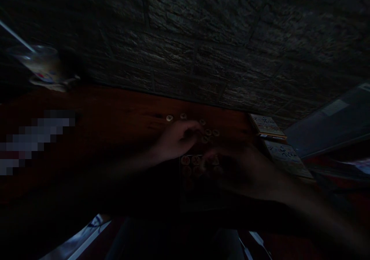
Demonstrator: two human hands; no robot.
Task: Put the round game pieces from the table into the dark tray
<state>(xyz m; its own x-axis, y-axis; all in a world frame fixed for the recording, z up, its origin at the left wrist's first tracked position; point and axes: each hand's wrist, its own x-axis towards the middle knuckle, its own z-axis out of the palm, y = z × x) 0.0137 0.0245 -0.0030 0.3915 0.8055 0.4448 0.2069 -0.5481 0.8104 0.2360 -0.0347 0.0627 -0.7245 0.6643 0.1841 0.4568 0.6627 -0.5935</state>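
In the dim head view, my left hand (179, 138) reaches over the wooden table with its fingers curled down beside several round game pieces (208, 132) marked with characters. Whether a piece is between those fingertips is too dark to see. My right hand (241, 167) hangs over a dark shallow box (199, 205), its fingers bent toward the pieces inside. Shadow and blur hide what its fingertips hold, if anything. Rows of round pieces (185, 160) lie in the box's far part. Two more discs, a pale piece (169, 118) and a darker piece (183, 116), lie beyond my left hand.
A rough stone wall (173, 56) borders the table's (115, 109) far side. At the far left stands a plastic cup (43, 65) with a straw. Two flat printed boxes, a farther box (267, 125) and a nearer box (287, 158), lie at the right.
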